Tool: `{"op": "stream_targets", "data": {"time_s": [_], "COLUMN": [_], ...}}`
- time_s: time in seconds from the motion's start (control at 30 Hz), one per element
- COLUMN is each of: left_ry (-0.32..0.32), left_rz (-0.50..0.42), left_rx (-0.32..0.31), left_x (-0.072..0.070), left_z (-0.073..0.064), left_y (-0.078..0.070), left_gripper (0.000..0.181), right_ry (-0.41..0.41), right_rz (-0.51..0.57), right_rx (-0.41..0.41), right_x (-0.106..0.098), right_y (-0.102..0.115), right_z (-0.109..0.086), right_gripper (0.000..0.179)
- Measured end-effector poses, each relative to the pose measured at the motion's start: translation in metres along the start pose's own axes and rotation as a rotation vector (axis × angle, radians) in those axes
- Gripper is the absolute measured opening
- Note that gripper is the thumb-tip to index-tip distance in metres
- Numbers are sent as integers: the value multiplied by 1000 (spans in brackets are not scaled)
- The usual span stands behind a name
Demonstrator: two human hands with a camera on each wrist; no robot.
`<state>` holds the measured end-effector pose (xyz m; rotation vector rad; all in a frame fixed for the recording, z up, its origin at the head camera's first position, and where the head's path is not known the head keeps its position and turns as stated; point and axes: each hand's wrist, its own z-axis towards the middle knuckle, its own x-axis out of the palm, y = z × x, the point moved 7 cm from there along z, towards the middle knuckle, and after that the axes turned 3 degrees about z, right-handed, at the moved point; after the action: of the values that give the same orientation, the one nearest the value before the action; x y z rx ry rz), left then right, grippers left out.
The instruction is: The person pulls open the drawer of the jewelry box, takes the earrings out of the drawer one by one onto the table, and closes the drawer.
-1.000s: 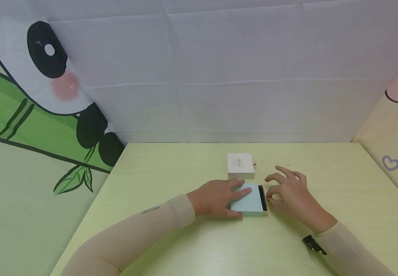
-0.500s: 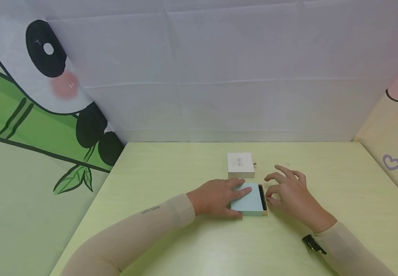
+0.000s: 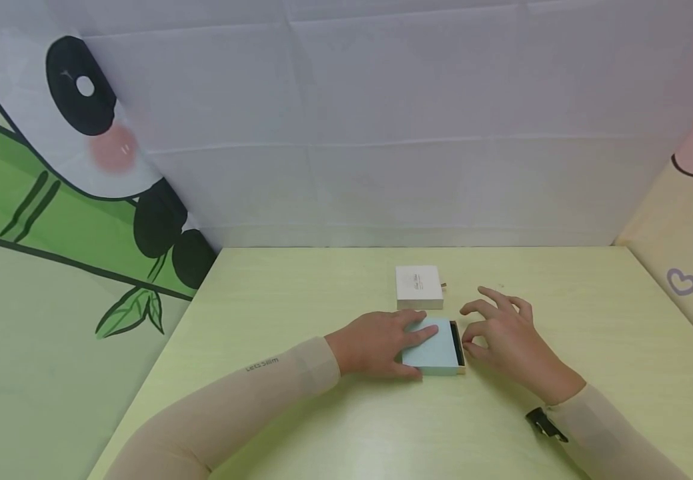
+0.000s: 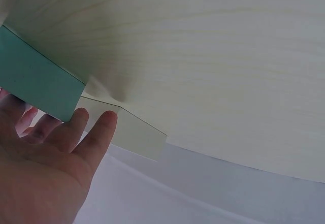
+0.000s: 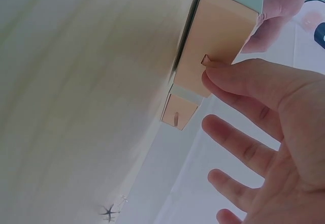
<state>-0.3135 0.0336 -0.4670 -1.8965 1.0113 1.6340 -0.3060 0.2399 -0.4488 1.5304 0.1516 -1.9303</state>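
Observation:
A light blue drawer box lies on the table, its inner tray pulled out a little to the right. A dark strip of the tray's inside shows in the head view. The left hand lies spread across the box's left part and holds it, thumb along the near side, fingers on top and toward the far side. At the tray's end, the right hand pinches a small pull tab between thumb and index finger. Its other fingers are spread away from the box.
Just behind the blue box sits a white drawer box with a small tab on its right side. The pale wooden table meets a white cloth wall at the back. Printed side panels flank it.
Between one second ago and now, the tray has slid very slightly inward, to the left. Both hands keep nearly the same position; the white box stays put.

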Motion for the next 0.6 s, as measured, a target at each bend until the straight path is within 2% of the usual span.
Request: {"op": "stream_targets", "data": {"time_s": [0.6], "left_ry": [2], "left_rz": [-10], "left_rx": [2], "left_x": [0], "left_z": [0], "left_y": [0], "left_gripper": [88], "right_ry": [-5], "right_rz": [-8], "right_rx": [-11], "right_x": [0], "right_y": [4], "right_z": [1], "right_gripper": [28]}}
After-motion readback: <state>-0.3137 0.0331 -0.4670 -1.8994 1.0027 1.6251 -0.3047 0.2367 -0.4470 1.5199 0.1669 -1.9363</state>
